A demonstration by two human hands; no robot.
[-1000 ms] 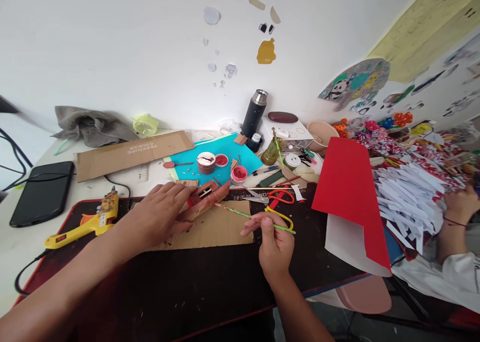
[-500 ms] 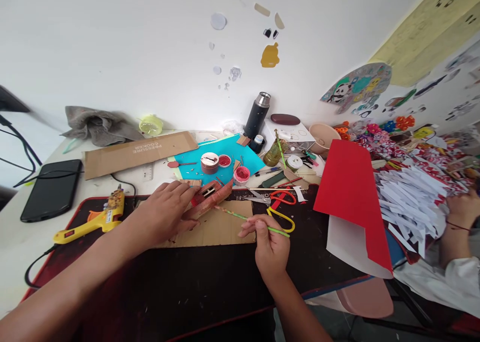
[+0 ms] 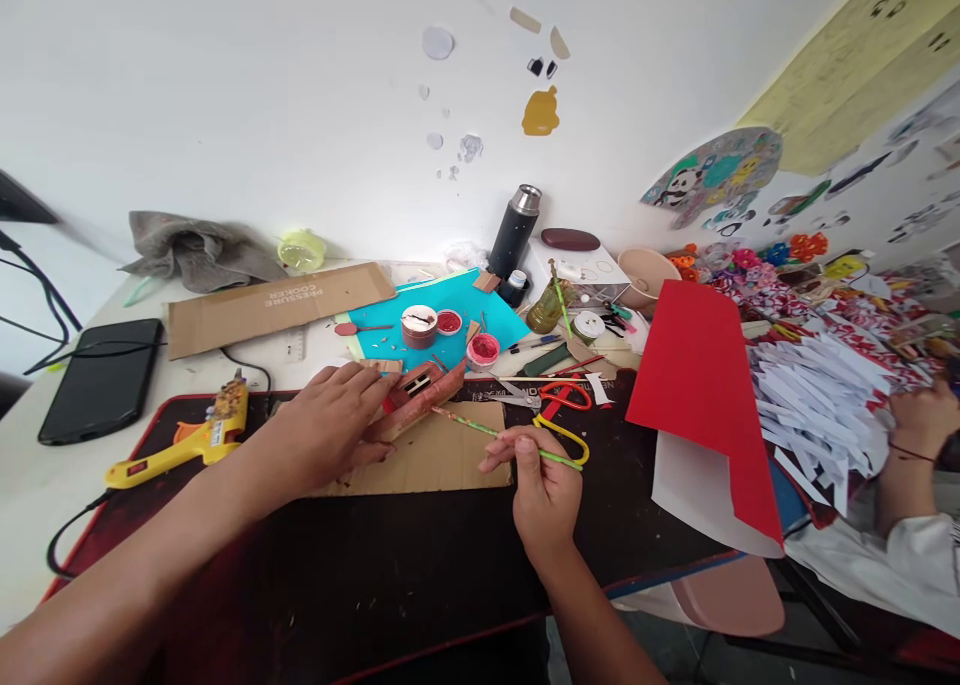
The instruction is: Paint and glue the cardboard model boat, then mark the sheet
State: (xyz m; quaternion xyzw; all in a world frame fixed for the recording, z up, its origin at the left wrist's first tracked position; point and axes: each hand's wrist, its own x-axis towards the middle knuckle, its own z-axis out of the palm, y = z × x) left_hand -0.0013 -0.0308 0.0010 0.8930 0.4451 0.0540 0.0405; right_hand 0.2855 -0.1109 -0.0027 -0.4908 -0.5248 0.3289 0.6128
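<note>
My left hand (image 3: 334,420) is closed on the near left end of a small reddish-brown painted cardboard model (image 3: 424,393), shaped somewhat like a boat. A piece of brown cardboard (image 3: 450,455) lies under it. Between the thumb and fingers of my right hand (image 3: 544,485) is a thin green paintbrush (image 3: 480,429), its tip at the model's near side. Beyond the model, an open pot of red paint (image 3: 483,350) and a pot of brown paint (image 3: 419,327) stand on a blue sheet (image 3: 375,315). Scissors (image 3: 566,400) with red and yellow handles lie beyond my right hand.
A yellow glue gun (image 3: 187,440) and a black phone (image 3: 105,380) lie at the left. A black flask (image 3: 517,230) stands near the wall. Red paper (image 3: 694,375) rises at the right, before white paper strips (image 3: 817,395) and another person's hand (image 3: 926,420).
My right hand and the paintbrush have shifted very slightly to the right. My left hand and the model have stayed nearly in place.
</note>
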